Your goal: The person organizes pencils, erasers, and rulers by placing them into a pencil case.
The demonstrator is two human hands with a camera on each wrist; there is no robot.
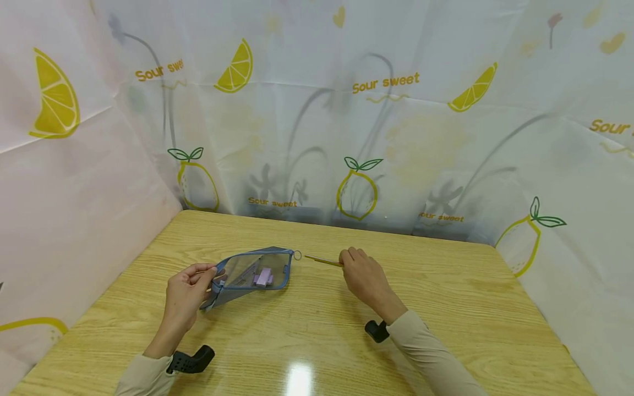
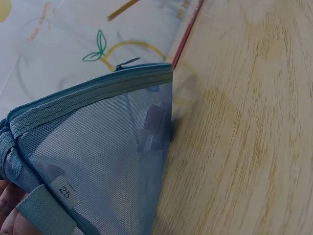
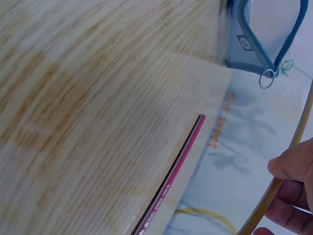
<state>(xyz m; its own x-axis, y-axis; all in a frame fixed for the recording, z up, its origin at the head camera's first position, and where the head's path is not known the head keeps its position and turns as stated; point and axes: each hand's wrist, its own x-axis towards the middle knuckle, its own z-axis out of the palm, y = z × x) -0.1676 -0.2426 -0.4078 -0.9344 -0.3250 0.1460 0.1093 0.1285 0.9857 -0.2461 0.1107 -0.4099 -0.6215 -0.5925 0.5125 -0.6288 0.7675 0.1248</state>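
My left hand (image 1: 185, 294) pinches one end of a blue mesh zip pouch (image 1: 238, 294), holding it tilted over the table. The pouch's mouth gapes, and a small lilac block (image 1: 264, 276) shows inside; in the left wrist view it appears through the mesh (image 2: 98, 142). A metal ring (image 1: 298, 255) hangs at the pouch's far corner. To the right, my right hand (image 1: 364, 275) grips a yellow pencil (image 3: 286, 169) between thumb and fingers, its free end pointing at the ring. In the right wrist view a pink-and-black pencil (image 3: 171, 174) shows against the table.
The wooden table (image 1: 307, 324) ends at a lemon-printed cloth (image 1: 307, 137) hung behind it. Cloth also rises along the left and right sides. Black wrist mounts (image 1: 192, 360) stick out from both sleeves.
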